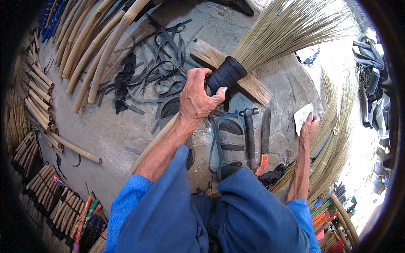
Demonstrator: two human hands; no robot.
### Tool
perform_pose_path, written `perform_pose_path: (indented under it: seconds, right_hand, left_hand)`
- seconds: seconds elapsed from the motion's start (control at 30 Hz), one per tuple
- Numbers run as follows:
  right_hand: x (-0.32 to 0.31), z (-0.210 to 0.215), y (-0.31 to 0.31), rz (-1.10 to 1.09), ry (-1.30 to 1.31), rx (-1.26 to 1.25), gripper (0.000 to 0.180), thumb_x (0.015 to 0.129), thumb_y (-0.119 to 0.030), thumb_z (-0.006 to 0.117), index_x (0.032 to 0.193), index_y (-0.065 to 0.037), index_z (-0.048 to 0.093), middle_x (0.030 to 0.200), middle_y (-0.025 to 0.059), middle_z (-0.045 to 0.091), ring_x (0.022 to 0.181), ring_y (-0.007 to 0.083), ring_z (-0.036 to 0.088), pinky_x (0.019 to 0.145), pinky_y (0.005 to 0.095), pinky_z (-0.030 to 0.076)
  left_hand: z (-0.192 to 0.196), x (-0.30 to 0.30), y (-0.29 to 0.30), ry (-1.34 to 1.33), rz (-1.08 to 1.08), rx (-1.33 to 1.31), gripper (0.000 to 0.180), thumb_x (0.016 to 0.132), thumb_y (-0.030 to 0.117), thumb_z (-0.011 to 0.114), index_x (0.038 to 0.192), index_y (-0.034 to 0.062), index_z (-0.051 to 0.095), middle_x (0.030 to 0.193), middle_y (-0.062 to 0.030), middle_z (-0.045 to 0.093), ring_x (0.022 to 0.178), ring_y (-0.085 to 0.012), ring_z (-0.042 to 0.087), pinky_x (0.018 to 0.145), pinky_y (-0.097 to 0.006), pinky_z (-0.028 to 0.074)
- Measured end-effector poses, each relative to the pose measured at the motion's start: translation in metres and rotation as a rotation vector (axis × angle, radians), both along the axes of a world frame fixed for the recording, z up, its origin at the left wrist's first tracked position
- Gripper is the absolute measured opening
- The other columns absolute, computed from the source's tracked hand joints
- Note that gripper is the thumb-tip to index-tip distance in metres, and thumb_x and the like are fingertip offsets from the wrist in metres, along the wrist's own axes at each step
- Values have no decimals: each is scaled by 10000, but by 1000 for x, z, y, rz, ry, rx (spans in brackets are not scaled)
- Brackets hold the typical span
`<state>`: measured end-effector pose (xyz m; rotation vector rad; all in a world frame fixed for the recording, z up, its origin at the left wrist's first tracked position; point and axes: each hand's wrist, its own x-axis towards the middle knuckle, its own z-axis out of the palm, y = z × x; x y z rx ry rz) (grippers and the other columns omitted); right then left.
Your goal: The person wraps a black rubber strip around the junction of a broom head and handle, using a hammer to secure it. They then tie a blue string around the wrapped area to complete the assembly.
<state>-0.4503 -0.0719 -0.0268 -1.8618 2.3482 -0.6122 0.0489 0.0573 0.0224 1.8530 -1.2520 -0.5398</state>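
My left hand (pixel 197 93) is closed around the handle of a grass broom (pixel 276 40), just below the black band (pixel 228 74) that binds its bristles. The bristles fan out to the upper right, and a pale stick handle (pixel 155 142) runs back under my left forearm. Beneath the black band lies a wooden block (pixel 258 89). Over on the right, my right hand (pixel 310 127) pinches a crumpled white sheet (pixel 303 116), paper or plastic, I cannot tell which. Loose bundles of long grass (pixel 337 145) lie beside that hand.
Between my knees and the block lie a hammer (pixel 249 137) and a long knife (pixel 265 131) with a red handle. Black rubber strips (pixel 162 63) are tangled on the stone floor. Bamboo sticks (pixel 90 46) stand at upper left; several bundled handles (pixel 44 181) lie lower left.
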Motion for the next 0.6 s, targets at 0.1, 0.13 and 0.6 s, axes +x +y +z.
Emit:
perform_pose_path:
  seconds: [0.1,0.13,0.6]
  right_hand:
    - [63,13,14,-120,-322,22,375,1168,-361,610,1187,11,659,977,128,700,900,263,668,839,436,552]
    - [91,18,21,-88,-458,50,366,1172,-362,607,1172,1,653,959,103,675,886,236,641,819,425,543]
    - [349,72,85,589,-732,179,246,1127,-241,688,1124,0,642,966,169,691,872,302,684,811,422,553]
  left_hand:
    - [-2,-1,-1,30,-9,-32,626,825,298,876,1330,72,584,1209,-160,617,1087,-383,677,887,-516,596]
    - [-2,-1,-1,36,-14,-40,620,823,281,878,1327,70,585,1202,-160,624,1104,-381,676,897,-514,593]
    - [-4,-4,1,-35,12,-134,612,792,236,907,1307,92,612,1115,-109,628,1021,-335,653,938,-503,491]
